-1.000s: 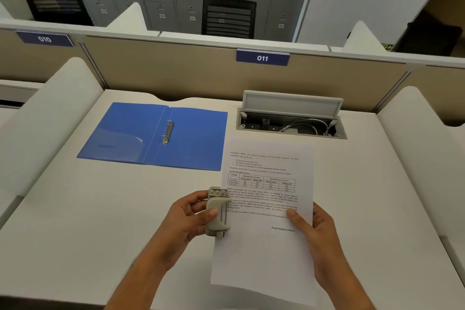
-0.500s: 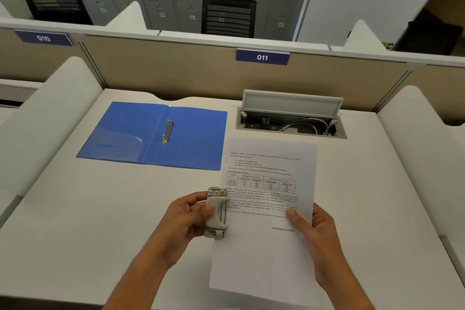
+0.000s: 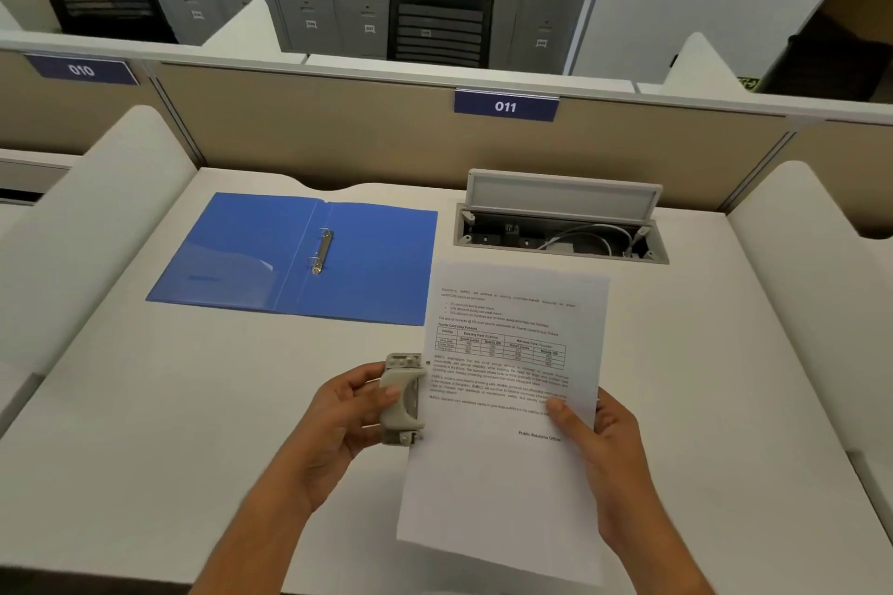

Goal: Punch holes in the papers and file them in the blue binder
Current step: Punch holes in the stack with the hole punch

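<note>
the left hand [image 3: 338, 420] is wrapping around a small grey plastic two-hole punch [image 3: 402, 399], thumb lying across its lever and fingers curled behind it, where they are hidden. the punch is being held upright off the white tabletop [image 3: 145, 425], its slot facing the left edge of a white printed sheet of paper [image 3: 507, 401]; the paper's edge is sitting at or inside the slot, but how deep it is reaching cannot be told, since the punch body is covering that strip. a small dark dot is showing on the paper just above the punch, too small to identify.

the right hand [image 3: 599, 444] is pinching the sheet's right edge, thumb on top over the printed text and the remaining fingers hidden beneath the page. the sheet is tilting up above the tabletop near its front edge, and its lower part is running almost to the bottom of the frame. the print, including a small table, is too blurred to read. both forearms are being cut off by the lower frame.

the open blue plastic ring binder [image 3: 299, 256] is lying flat toward the rear left of the tabletop, well apart from the hands, its metal rings [image 3: 321, 251] looking closed, though that is hard to confirm. at the rear edge, a grey cable hatch [image 3: 560, 217] is standing open with white cables inside.
</note>
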### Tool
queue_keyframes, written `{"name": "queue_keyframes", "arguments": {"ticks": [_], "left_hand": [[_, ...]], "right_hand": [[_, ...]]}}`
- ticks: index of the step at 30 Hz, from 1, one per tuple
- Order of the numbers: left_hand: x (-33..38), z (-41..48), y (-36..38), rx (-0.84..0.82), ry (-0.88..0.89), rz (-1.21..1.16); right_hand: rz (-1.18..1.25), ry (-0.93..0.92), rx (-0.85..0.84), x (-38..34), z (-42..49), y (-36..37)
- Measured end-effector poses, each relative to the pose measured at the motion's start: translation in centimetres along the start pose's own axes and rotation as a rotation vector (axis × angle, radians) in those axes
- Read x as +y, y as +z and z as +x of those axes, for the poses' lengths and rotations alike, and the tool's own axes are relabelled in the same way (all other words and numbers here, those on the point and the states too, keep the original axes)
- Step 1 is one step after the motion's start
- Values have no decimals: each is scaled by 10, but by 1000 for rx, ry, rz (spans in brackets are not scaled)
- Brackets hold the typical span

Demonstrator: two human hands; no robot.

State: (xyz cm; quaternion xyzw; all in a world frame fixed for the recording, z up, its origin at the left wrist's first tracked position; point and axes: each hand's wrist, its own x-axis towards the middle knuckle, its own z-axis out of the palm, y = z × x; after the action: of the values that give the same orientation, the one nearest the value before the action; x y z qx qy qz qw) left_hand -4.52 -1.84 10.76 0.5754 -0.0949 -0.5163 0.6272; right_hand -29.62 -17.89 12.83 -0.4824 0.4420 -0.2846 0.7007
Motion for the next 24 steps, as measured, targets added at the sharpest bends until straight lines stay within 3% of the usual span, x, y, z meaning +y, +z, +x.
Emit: {"name": "queue_keyframes", "arguments": {"ticks": [6,14,24], "left_hand": [[-8,12,-52,132,26,70],[-53,36,-142,598,-96,521],[-53,40,-174,782,-96,746]], "right_hand": [[28,-7,26,-4,5,-3],[-1,13,4,-4,12,1],[-32,54,28,0,26,5]]}}
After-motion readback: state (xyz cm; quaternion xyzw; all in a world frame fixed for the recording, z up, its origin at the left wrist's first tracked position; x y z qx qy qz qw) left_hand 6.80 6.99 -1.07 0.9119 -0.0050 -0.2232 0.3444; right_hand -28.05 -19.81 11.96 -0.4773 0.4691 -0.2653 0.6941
